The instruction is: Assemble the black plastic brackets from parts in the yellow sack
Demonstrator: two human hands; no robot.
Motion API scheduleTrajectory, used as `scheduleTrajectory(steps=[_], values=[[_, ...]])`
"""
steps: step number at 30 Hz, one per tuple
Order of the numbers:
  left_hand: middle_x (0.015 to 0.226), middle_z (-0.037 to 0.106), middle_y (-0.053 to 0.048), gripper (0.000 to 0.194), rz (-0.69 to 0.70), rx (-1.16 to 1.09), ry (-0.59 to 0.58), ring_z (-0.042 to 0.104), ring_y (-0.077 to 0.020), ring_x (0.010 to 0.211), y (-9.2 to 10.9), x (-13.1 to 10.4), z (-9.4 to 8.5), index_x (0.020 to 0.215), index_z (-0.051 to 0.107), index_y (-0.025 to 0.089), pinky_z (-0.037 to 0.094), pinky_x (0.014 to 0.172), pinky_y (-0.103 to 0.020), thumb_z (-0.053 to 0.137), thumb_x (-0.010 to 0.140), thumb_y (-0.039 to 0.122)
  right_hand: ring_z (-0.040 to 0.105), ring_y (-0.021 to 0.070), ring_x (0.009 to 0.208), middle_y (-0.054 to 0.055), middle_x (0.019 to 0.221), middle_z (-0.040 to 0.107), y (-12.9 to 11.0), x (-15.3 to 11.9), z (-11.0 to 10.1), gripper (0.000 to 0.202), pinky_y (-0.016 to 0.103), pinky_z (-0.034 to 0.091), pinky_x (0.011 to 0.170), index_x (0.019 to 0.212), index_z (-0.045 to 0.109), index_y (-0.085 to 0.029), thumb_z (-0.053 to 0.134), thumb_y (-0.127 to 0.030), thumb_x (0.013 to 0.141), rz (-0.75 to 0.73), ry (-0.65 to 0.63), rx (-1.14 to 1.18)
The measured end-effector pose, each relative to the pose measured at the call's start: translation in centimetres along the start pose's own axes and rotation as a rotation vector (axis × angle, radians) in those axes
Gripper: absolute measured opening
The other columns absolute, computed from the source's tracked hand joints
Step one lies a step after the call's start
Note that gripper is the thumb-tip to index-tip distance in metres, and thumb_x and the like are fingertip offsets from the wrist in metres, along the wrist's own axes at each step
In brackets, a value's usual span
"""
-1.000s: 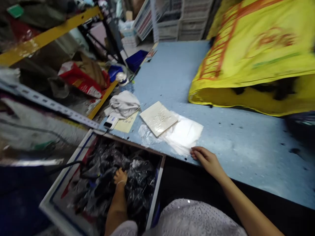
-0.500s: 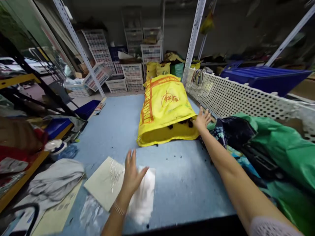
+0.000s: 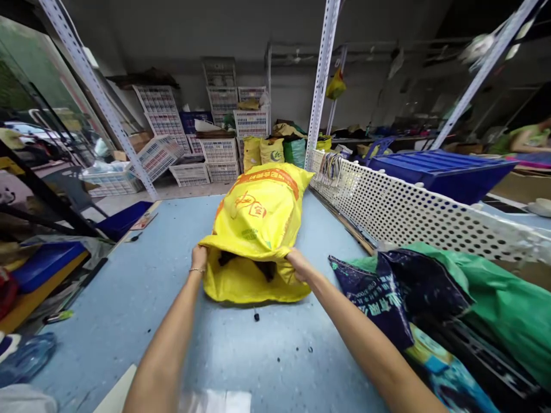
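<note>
A yellow woven sack [image 3: 262,218] with red lettering lies on the blue tabletop [image 3: 241,350], its open mouth facing me. Dark pieces show inside the mouth, too shaded to name. My left hand [image 3: 198,258] is closed around the left corner of the sack's rim. On the opposite side, my right hand [image 3: 297,264] grips the rim's right edge, bunching the fabric. One small black piece [image 3: 256,316] rests on the table just in front of the mouth.
Green and dark printed bags [image 3: 396,298] lie at the right. A white perforated panel [image 3: 387,195] borders the table there, with a blue bin [image 3: 439,178] beyond. Stacked white crates [image 3: 219,150] stand behind. A clear plastic bottle [image 3: 30,358] is at the lower left.
My left hand has reached forward from above the papers and taken the rim. My right hand now grips the other side. The sack's top has turned to the right.
</note>
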State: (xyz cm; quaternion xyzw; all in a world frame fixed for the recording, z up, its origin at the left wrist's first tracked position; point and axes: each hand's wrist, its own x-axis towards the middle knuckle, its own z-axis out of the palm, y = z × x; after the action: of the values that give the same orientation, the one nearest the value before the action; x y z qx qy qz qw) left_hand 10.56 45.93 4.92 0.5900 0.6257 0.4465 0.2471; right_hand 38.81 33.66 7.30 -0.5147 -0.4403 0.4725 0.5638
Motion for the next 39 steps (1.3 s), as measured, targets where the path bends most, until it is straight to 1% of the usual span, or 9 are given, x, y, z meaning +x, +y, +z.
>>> scheduleTrajectory(steps=[8, 10, 12, 16, 21, 27, 31, 33, 39], values=[[0.074, 0.069, -0.002, 0.034, 0.016, -0.189, -0.528, 0.065, -0.0201, 0.069, 0.5, -2.5, -7.4, 0.086, 0.067, 0.016, 0.053, 0.061, -0.027, 0.074, 0.06, 0.038, 0.069, 0.0241, 0.087, 0.005, 0.091, 0.075, -4.3, 2.0, -11.6, 0.032, 0.034, 0.056, 0.077, 0.091, 0.066, -0.02, 0.075, -0.034, 0.063, 0.137, -0.156, -0.006], [0.074, 0.067, -0.003, 0.04, -0.018, -0.265, -0.488, 0.064, -0.0186, 0.066, 1.2, -0.9, -8.2, 0.094, 0.063, 0.017, 0.053, 0.06, -0.028, 0.071, 0.065, 0.044, 0.068, 0.024, 0.089, 0.006, 0.095, 0.073, -5.8, 3.0, -13.6, 0.04, 0.035, 0.055, 0.079, 0.096, 0.066, -0.019, 0.08, -0.031, 0.061, 0.132, -0.327, -0.12], [0.072, 0.064, -0.002, 0.038, -0.031, -0.238, -0.336, 0.062, -0.0167, 0.062, 1.9, 0.9, -7.0, 0.096, 0.059, 0.017, 0.052, 0.059, -0.028, 0.066, 0.072, 0.045, 0.066, 0.0218, 0.083, 0.005, 0.091, 0.07, -6.4, 4.3, -14.5, 0.037, 0.034, 0.054, 0.076, 0.095, 0.062, -0.019, 0.077, -0.036, 0.065, 0.022, -0.243, -0.316], [0.079, 0.06, -0.002, 0.022, -0.023, -0.067, -0.088, 0.061, -0.0158, 0.072, 1.5, 2.5, -0.3, 0.092, 0.054, 0.016, 0.052, 0.071, -0.03, 0.059, 0.08, 0.034, 0.056, 0.0204, 0.086, 0.003, 0.086, 0.059, -3.7, 6.8, -13.2, 0.026, 0.035, 0.048, 0.081, 0.078, 0.048, -0.021, 0.07, -0.033, 0.07, -0.219, 0.269, -0.632], [0.107, 0.06, -0.013, 0.011, 0.008, 0.165, -0.033, 0.055, -0.0288, 0.111, -2.9, -1.3, 5.5, 0.093, 0.056, 0.015, 0.043, 0.096, -0.047, 0.05, 0.086, 0.021, 0.05, 0.022, 0.096, 0.006, 0.093, 0.054, 2.5, 6.5, -11.4, 0.011, 0.038, 0.041, 0.092, 0.076, 0.046, -0.023, 0.057, -0.026, 0.078, -0.25, 0.397, -0.718], [0.127, 0.057, -0.017, 0.023, 0.115, 0.312, -0.291, 0.047, -0.0325, 0.129, -6.9, -4.9, 2.4, 0.105, 0.061, 0.016, 0.034, 0.11, -0.052, 0.054, 0.083, 0.018, 0.051, 0.0253, 0.105, 0.011, 0.099, 0.061, 2.8, 4.3, -11.9, 0.017, 0.041, 0.038, 0.1, 0.09, 0.062, -0.018, 0.049, -0.017, 0.08, -0.203, 0.369, -0.776], [0.153, 0.033, -0.013, 0.036, 0.182, 0.315, -0.339, 0.019, -0.0254, 0.149, -7.1, -6.8, -0.2, 0.123, 0.056, 0.018, 0.027, 0.119, -0.043, 0.049, 0.088, 0.024, 0.043, 0.0295, 0.123, 0.016, 0.122, 0.055, 1.6, -1.1, -9.3, 0.034, 0.045, 0.031, 0.107, 0.117, 0.059, -0.016, 0.042, -0.017, 0.088, -0.361, 0.455, -0.827], [0.157, 0.026, -0.013, 0.042, 0.21, 0.312, -0.309, 0.012, -0.0245, 0.151, -6.5, -8.3, -1.2, 0.132, 0.05, 0.018, 0.023, 0.12, -0.043, 0.046, 0.091, 0.026, 0.046, 0.0293, 0.12, 0.015, 0.12, 0.057, 1.5, -5.2, -7.2, 0.032, 0.043, 0.033, 0.104, 0.117, 0.06, -0.018, 0.041, -0.02, 0.092, -0.415, 0.319, -0.93], [0.152, 0.032, -0.019, 0.056, 0.366, 0.44, -0.017, 0.027, -0.0367, 0.143, -2.3, -15.0, -2.0, 0.139, 0.045, 0.014, 0.026, 0.115, -0.054, 0.058, 0.086, 0.028, 0.057, 0.0266, 0.098, 0.01, 0.103, 0.064, 5.3, -16.4, -1.9, 0.024, 0.034, 0.043, 0.079, 0.101, 0.066, -0.022, 0.046, -0.016, 0.09, -0.053, -0.244, -1.259]])
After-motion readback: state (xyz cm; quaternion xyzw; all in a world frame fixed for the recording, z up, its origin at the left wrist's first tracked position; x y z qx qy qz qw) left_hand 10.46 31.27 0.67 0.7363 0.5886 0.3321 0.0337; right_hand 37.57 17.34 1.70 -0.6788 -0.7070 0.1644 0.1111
